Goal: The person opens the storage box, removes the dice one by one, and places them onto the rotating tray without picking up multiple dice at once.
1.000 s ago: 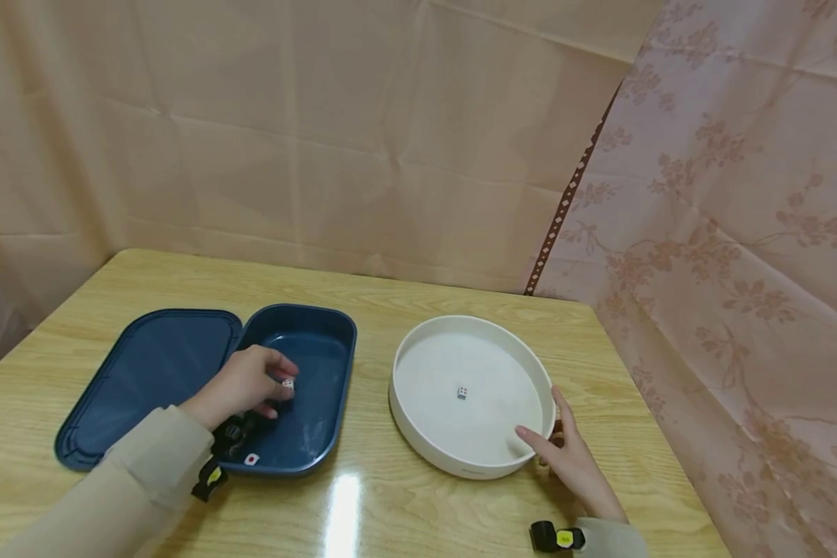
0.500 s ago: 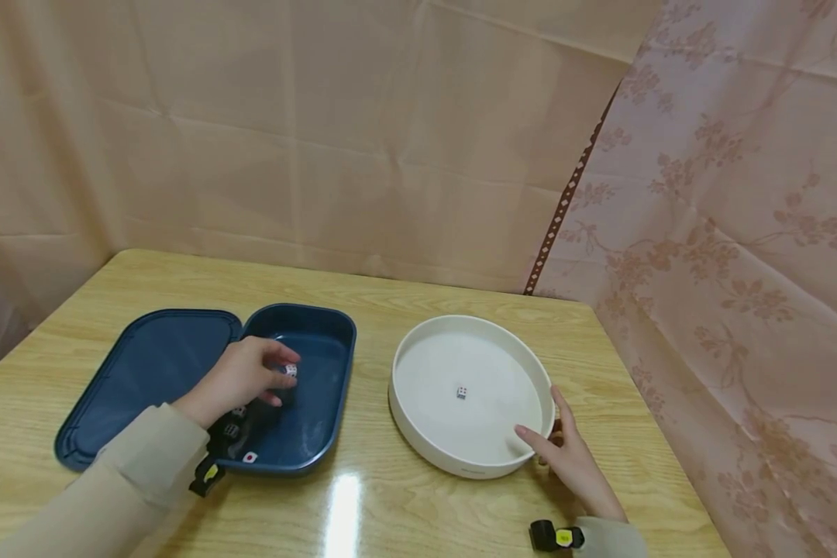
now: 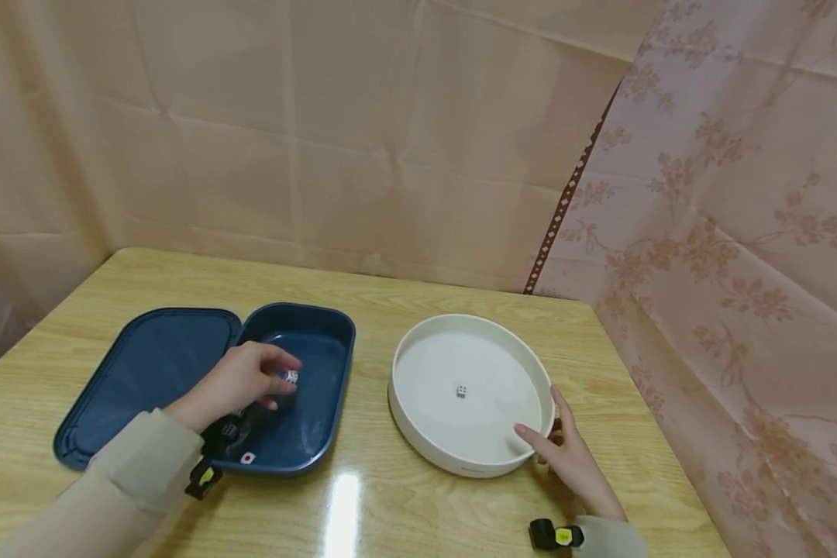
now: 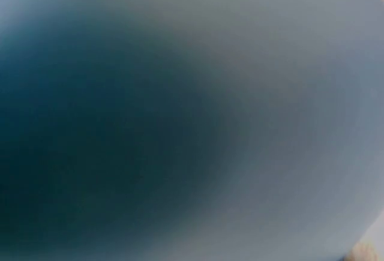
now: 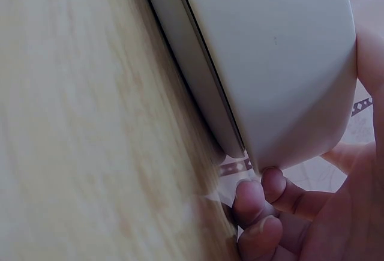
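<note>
In the head view my left hand (image 3: 244, 380) reaches into the blue box (image 3: 314, 442) and pinches a white die (image 3: 291, 377) between thumb and fingers. Another die with a red pip (image 3: 248, 458) lies near the box's front edge, and more dice lie partly hidden by the wrist. My right hand (image 3: 568, 457) grips the round white tray (image 3: 425, 453) at its right side, thumb over the rim, fingers outside. A single die (image 3: 462, 392) sits in the tray's middle. In the right wrist view, curled fingertips (image 5: 273, 180) meet the tray's lower edge (image 5: 282, 93). The left wrist view is only blur.
A dark blue lid (image 3: 160, 372) lies left of the box, against its side. Bare wooden tabletop (image 3: 384, 504) shows in front of the box and tray. A beige curtain (image 3: 335, 139) hangs behind the table and a pink floral one (image 3: 739, 232) on the right.
The left hand rose slightly with the die, then dipped a little, staying over the box. The right hand and the tray have stayed in place.
</note>
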Motion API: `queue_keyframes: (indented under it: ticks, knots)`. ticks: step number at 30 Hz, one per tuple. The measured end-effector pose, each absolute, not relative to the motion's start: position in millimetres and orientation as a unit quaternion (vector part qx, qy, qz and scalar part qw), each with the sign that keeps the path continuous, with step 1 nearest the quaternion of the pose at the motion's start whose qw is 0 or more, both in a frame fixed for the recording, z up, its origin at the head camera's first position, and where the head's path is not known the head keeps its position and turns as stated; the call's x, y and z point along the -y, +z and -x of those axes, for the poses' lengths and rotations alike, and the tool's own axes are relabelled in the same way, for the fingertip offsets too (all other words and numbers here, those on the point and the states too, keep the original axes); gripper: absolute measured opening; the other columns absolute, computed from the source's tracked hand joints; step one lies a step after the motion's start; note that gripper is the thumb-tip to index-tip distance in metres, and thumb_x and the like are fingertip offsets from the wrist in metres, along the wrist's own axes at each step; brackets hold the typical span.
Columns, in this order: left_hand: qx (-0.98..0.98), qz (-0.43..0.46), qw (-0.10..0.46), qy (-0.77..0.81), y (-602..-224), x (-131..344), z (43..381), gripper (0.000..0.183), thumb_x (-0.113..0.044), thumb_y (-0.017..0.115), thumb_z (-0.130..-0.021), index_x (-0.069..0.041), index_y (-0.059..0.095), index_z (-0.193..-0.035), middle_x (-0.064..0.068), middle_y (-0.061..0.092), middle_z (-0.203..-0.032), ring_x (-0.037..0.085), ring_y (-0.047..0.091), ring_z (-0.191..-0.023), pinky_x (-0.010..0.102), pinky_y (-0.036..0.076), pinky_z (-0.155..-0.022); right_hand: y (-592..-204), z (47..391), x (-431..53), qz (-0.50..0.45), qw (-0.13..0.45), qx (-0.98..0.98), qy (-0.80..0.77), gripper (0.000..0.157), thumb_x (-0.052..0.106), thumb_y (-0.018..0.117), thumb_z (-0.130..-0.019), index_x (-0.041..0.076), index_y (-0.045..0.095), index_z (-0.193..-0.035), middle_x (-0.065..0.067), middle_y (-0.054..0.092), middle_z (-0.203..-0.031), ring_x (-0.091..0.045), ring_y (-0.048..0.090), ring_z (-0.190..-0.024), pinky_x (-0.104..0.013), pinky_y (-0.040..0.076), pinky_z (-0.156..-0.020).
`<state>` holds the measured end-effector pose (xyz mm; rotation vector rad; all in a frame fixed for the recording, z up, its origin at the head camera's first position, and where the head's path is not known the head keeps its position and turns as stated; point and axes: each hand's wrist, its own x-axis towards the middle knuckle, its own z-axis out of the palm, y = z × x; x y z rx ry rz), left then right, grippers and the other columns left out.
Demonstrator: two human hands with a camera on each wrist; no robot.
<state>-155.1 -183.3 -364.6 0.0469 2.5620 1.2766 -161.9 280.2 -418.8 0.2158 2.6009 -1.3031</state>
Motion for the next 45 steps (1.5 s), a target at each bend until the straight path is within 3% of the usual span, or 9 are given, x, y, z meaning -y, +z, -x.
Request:
queue_keyframes:
  ticks: [10,20,36,45]
  knots:
    - [-0.880,-0.038,0.148,0.450,-366.5,187.0,151.1,0.036,-0.009,0.073,-0.089,0.003,0.065,-0.122,0.013,0.070,-0.105,0.018,0.066,-0.073,0.031,0.059,-0.065,-418.9,161.7,-280.0,-0.071,0.108,-0.883,-0.451,0.104,0.042,0.070,-0.090,0.022,-0.004,-0.160,-0.017,0.054,-0.115,-0.017,0.052,-0.082,-0.026,0.045,-0.063]
    - [-0.880,-0.041,0.113,0.460,-358.8,192.2,146.1,0.041,-0.017,0.074,-0.089,-0.001,0.065,-0.125,0.011,0.069,-0.103,0.018,0.065,-0.067,0.030,0.058,-0.064,-418.2,161.8,-280.7,-0.073,0.111,-0.885,-0.446,0.105,0.042,0.070,-0.090,0.021,-0.005,-0.160,-0.017,0.054,-0.115,-0.018,0.052,-0.082,-0.026,0.045,-0.063]
    - [-0.871,-0.049,0.052,0.486,-340.2,163.5,142.7,0.039,-0.021,0.072,-0.091,-0.001,0.065,-0.124,0.012,0.072,-0.106,0.022,0.068,-0.068,0.027,0.058,-0.069,-420.0,162.1,-281.5,-0.073,0.113,-0.887,-0.442,0.106,0.046,0.070,-0.090,0.022,-0.007,-0.160,-0.014,0.053,-0.110,-0.018,0.051,-0.082,-0.027,0.045,-0.062]
    - [-0.856,-0.024,0.039,0.515,-330.0,142.2,145.2,0.038,-0.016,0.073,-0.090,-0.002,0.065,-0.124,0.010,0.072,-0.095,0.025,0.069,-0.069,0.031,0.059,-0.069,-420.0,162.6,-282.9,-0.070,0.114,-0.883,-0.450,0.106,0.045,0.070,-0.090,0.022,-0.005,-0.160,-0.016,0.051,-0.116,-0.019,0.051,-0.089,-0.026,0.046,-0.067]
